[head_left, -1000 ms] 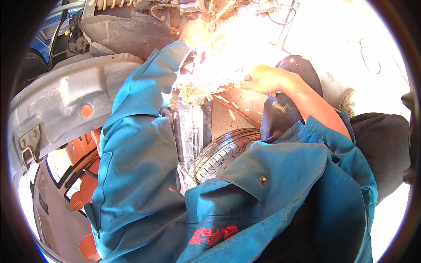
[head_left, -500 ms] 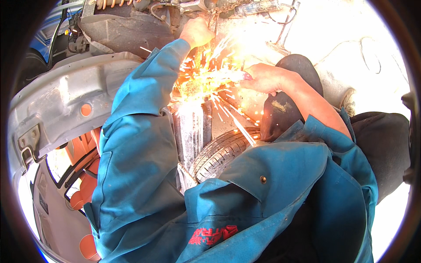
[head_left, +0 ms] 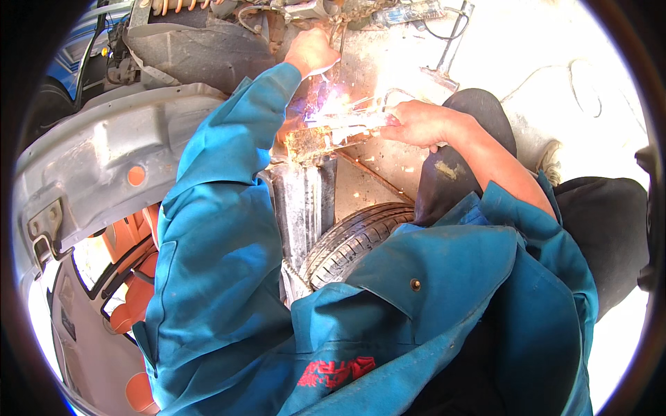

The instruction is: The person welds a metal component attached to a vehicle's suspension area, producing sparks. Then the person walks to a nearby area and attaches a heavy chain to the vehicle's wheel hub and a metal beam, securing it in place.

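My left hand (head_left: 311,53) is closed at the top of a narrow metal strip (head_left: 318,89), beside a thin rusty rod; its fingertips are partly hidden. From the right, my right hand (head_left: 424,125) grips a slim welding tool (head_left: 357,120), washed out by glare and pointing left. A small violet-white arc (head_left: 327,104) burns below my left hand, near the tool's far end. Just under it lies the rusty, scorched end of a metal beam (head_left: 302,147). The exact contact point is lost in the light.
Left of my arm curves a grey car body panel (head_left: 111,149). A silver rail (head_left: 300,208) and a tyre (head_left: 357,239) lie below the work. Beyond are a dark liner (head_left: 201,52), a hammer-shaped tool (head_left: 442,76) and a floor cable (head_left: 574,83). My knee (head_left: 479,125) is close to my right hand.
The large orange spray of sparks has shrunk to a small violet-white arc with few sparks. The rusty beam end now shows clearly. Both hands stay nearly in place.
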A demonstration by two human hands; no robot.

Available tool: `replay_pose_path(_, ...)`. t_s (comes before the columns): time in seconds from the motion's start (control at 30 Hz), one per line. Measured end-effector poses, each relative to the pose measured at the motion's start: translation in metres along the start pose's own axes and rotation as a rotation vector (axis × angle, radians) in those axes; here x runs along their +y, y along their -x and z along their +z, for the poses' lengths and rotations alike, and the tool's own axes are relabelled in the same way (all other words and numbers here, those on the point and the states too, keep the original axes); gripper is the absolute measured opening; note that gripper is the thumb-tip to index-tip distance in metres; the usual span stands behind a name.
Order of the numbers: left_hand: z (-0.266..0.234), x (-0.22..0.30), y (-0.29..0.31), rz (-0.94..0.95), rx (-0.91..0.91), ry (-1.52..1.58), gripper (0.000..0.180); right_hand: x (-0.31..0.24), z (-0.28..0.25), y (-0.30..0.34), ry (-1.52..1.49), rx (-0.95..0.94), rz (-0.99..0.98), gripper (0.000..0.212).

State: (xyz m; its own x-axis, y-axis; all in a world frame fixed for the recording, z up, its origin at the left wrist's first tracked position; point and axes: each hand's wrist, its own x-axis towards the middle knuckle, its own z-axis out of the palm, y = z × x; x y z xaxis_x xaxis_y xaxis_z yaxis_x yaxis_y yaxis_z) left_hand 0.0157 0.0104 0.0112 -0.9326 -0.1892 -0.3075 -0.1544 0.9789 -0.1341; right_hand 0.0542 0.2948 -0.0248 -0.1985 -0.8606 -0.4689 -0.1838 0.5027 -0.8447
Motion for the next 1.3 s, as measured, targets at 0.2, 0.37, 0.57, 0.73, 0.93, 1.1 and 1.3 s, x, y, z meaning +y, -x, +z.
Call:
replay_pose_path(0.2,0.003,-0.003,0.000,0.054,0.042,0.026,0.041,-0.001,-0.003,0.007,0.006,-0.078,0.052,0.044)
replay_pose_path(0.37,0.005,-0.005,0.000,0.044,0.051,0.032,0.041,0.000,-0.003,0.008,-0.066,-0.042,0.022,0.032)
replay_pose_path(0.57,0.005,-0.004,0.000,0.050,0.047,0.031,0.041,-0.001,-0.004,0.004,-0.088,-0.098,0.033,0.031)
replay_pose_path(0.73,0.003,-0.003,0.000,0.035,0.034,0.026,0.041,-0.003,-0.003,0.005,-0.073,-0.095,0.050,0.035)
replay_pose_path(0.93,0.004,-0.003,0.000,0.059,0.052,0.011,0.040,-0.008,-0.002,0.006,-0.052,-0.079,0.030,0.043)
replay_pose_path(1.1,0.006,-0.005,-0.002,0.067,0.056,0.016,0.040,-0.011,-0.002,0.005,-0.017,-0.081,-0.003,0.043)
replay_pose_path(1.3,0.006,-0.003,-0.001,0.060,0.058,0.022,0.039,-0.009,-0.002,0.004,-0.006,-0.081,-0.001,0.043)
